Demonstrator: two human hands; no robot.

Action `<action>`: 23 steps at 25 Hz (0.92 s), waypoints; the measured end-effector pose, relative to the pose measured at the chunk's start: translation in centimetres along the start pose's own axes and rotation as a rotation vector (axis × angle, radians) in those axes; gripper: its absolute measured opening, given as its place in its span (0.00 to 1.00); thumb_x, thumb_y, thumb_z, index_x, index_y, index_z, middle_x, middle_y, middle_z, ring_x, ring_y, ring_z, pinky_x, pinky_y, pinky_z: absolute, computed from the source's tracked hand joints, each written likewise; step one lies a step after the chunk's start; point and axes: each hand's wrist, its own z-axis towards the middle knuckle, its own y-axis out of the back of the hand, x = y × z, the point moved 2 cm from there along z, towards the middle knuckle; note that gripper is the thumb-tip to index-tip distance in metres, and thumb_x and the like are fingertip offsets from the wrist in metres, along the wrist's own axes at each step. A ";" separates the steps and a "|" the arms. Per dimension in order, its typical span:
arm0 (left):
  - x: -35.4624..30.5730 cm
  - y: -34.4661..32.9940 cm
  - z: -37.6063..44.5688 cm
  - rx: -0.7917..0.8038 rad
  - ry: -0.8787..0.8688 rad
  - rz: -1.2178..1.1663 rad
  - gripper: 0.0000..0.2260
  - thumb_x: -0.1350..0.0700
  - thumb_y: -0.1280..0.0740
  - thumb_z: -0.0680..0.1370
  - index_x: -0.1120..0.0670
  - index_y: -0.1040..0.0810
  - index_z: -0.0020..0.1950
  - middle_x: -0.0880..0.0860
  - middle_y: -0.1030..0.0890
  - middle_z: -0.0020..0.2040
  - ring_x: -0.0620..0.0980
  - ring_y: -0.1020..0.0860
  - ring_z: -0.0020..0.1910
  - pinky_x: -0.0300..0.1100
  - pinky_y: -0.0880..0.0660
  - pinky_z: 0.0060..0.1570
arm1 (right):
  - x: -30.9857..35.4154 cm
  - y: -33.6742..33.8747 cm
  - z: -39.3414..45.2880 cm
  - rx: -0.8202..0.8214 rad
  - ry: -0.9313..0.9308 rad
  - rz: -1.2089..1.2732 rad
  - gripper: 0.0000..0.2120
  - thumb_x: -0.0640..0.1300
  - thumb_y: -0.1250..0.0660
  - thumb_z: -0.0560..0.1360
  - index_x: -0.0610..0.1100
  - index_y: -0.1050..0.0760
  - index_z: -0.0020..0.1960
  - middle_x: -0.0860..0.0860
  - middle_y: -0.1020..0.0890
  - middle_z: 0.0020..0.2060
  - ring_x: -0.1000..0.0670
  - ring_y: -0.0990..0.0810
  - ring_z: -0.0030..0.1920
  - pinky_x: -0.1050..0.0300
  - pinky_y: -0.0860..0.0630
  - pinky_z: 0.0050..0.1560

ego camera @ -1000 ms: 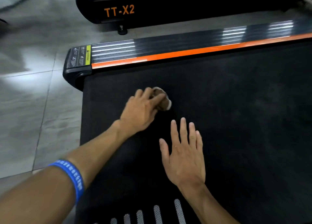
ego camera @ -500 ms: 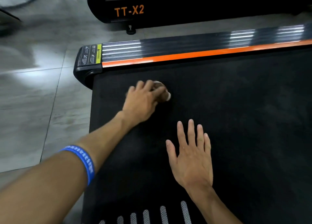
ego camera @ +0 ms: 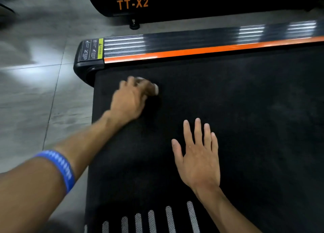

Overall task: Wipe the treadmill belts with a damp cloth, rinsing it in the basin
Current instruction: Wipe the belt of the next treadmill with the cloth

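Note:
The black treadmill belt (ego camera: pixel 245 127) fills the right and centre of the view. My left hand (ego camera: pixel 130 99) is blurred with motion near the belt's far left corner and grips a small pale cloth (ego camera: pixel 155 89), of which only a white edge shows past the fingers. My right hand (ego camera: pixel 198 155) lies flat on the belt with its fingers straight and spread, holding nothing. A blue wristband (ego camera: pixel 59 167) circles my left forearm.
An orange and grey side rail (ego camera: pixel 192 46) borders the belt's far edge, ending in a black cap with warning labels (ego camera: pixel 91 50). A second treadmill marked TT-X2 (ego camera: pixel 133 3) stands beyond. Grey tiled floor (ego camera: pixel 31 92) lies to the left. No basin is in view.
My left hand with the cloth has slid left toward the belt's corner and is now blurred. My right hand stays flat on the belt. The camera has shifted a little.

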 end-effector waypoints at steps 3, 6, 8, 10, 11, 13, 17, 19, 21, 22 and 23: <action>-1.6 -0.5 -3.4 0.057 -0.317 0.092 0.25 0.52 0.36 0.77 0.47 0.34 0.74 0.58 0.30 0.59 0.59 0.29 0.50 0.53 0.25 0.40 | 0.0 0.3 0.0 0.017 0.000 -0.004 0.33 0.65 0.66 0.79 0.52 0.60 0.79 0.45 0.56 0.79 0.43 0.58 0.79 0.43 0.55 0.78; 4.2 0.6 -1.5 0.019 0.043 0.106 0.23 0.53 0.37 0.78 0.46 0.35 0.74 0.60 0.31 0.59 0.64 0.30 0.53 0.60 0.25 0.49 | 0.0 0.3 -0.2 0.039 -0.004 -0.010 0.33 0.65 0.68 0.78 0.52 0.64 0.79 0.46 0.60 0.79 0.44 0.62 0.78 0.44 0.58 0.78; 5.5 0.9 -1.5 0.015 0.177 0.075 0.23 0.54 0.38 0.79 0.46 0.35 0.73 0.61 0.32 0.60 0.65 0.31 0.54 0.61 0.26 0.52 | 0.1 0.4 -0.1 0.036 -0.006 -0.013 0.32 0.65 0.69 0.78 0.52 0.64 0.79 0.47 0.61 0.79 0.44 0.63 0.78 0.44 0.59 0.78; 2.4 1.1 -3.5 0.026 0.108 0.079 0.23 0.52 0.38 0.78 0.47 0.35 0.74 0.60 0.32 0.61 0.63 0.31 0.54 0.59 0.25 0.49 | 0.1 0.4 -0.1 0.047 -0.004 -0.004 0.31 0.64 0.67 0.80 0.52 0.64 0.79 0.47 0.61 0.79 0.44 0.63 0.78 0.45 0.60 0.78; 0.2 1.0 -5.2 0.048 0.044 0.079 0.24 0.52 0.38 0.78 0.47 0.36 0.74 0.59 0.32 0.61 0.61 0.30 0.55 0.58 0.24 0.48 | 0.1 0.4 -0.2 0.054 -0.006 0.007 0.31 0.64 0.65 0.80 0.53 0.63 0.79 0.47 0.60 0.79 0.44 0.62 0.78 0.45 0.60 0.78; -4.2 0.5 -9.9 0.106 -0.188 0.083 0.26 0.50 0.39 0.78 0.47 0.40 0.76 0.57 0.32 0.62 0.58 0.30 0.54 0.54 0.25 0.47 | 0.1 0.5 -0.2 0.053 0.000 0.010 0.32 0.63 0.67 0.79 0.53 0.62 0.79 0.47 0.60 0.79 0.45 0.62 0.79 0.45 0.61 0.78; -4.0 0.8 -12.4 0.097 -0.366 0.149 0.29 0.49 0.38 0.77 0.46 0.43 0.77 0.56 0.33 0.61 0.56 0.30 0.54 0.52 0.27 0.48 | 0.0 0.5 -0.2 0.066 0.002 0.026 0.30 0.61 0.66 0.80 0.53 0.63 0.79 0.47 0.60 0.79 0.45 0.63 0.78 0.45 0.61 0.78; 0.7 1.2 -9.2 0.088 -0.109 0.192 0.27 0.51 0.39 0.78 0.47 0.42 0.77 0.58 0.33 0.62 0.59 0.31 0.56 0.54 0.27 0.50 | 0.0 0.5 -0.3 0.064 -0.004 0.043 0.30 0.62 0.64 0.80 0.53 0.62 0.79 0.48 0.60 0.79 0.46 0.64 0.78 0.46 0.63 0.78; 5.1 2.1 -7.1 0.021 0.193 0.110 0.24 0.52 0.39 0.79 0.48 0.38 0.75 0.61 0.33 0.62 0.63 0.30 0.57 0.58 0.27 0.54 | 0.0 0.4 -0.3 0.058 -0.002 0.035 0.30 0.62 0.64 0.81 0.53 0.62 0.79 0.48 0.60 0.79 0.46 0.64 0.78 0.47 0.63 0.78; 5.5 2.1 -7.1 0.004 0.250 0.072 0.23 0.53 0.39 0.79 0.49 0.38 0.75 0.62 0.32 0.62 0.63 0.30 0.57 0.58 0.27 0.54 | 0.0 0.4 -0.3 0.055 -0.004 0.031 0.30 0.62 0.64 0.81 0.53 0.62 0.79 0.48 0.60 0.79 0.46 0.64 0.78 0.47 0.63 0.78; 4.7 1.9 -7.9 0.013 0.218 0.070 0.24 0.52 0.39 0.79 0.48 0.37 0.75 0.62 0.32 0.62 0.63 0.30 0.56 0.57 0.27 0.53 | -0.1 0.3 -0.3 0.055 -0.007 0.025 0.30 0.62 0.64 0.81 0.53 0.62 0.79 0.48 0.60 0.79 0.46 0.64 0.78 0.47 0.63 0.78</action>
